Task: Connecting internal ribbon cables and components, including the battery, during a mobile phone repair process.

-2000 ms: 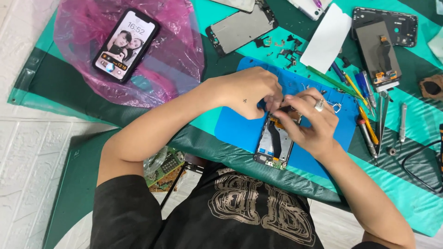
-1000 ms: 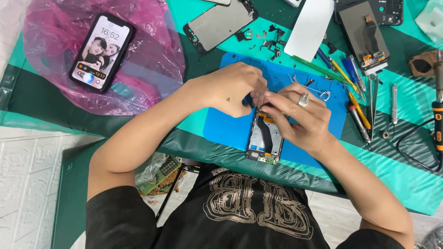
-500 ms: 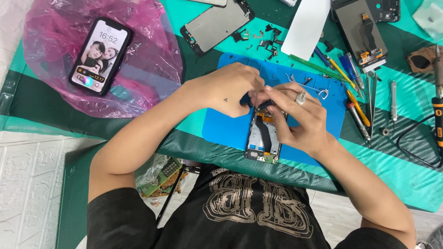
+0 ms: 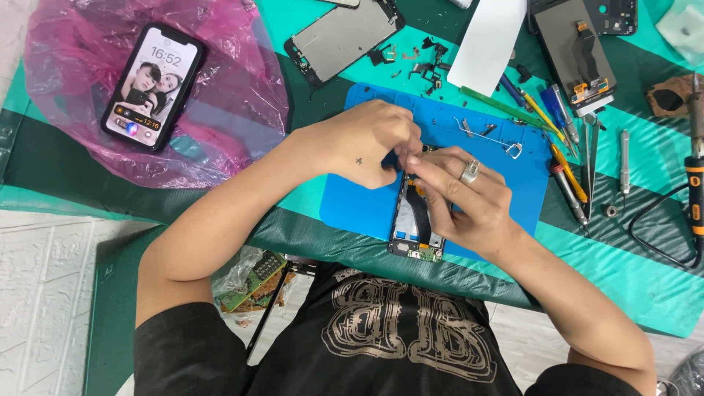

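- Nearest me, the opened phone frame (image 4: 415,233) lies on the blue work mat (image 4: 352,198), its long axis running from my chest straight away toward the far edge of the counter (image 4: 631,282).
- My right hand (image 4: 462,202) lies over the frame's right side and upper half, its fingers (image 4: 429,170) curled and pinched at the top end.
- My left hand (image 4: 367,143) comes in from the left, fingers bunched shut right against the right hand's; both meet over the frame's far end, so the work spot sits just beneath the fingertips, with neither hand clearly nearer.
- What they pinch is hidden; possibly a small dark part or tool, but I cannot tell.
- Further right lie screwdrivers (image 4: 561,158) and tweezers (image 4: 590,165).
- Far left, a lit smartphone (image 4: 152,86) rests on a pink plastic bag (image 4: 235,95).
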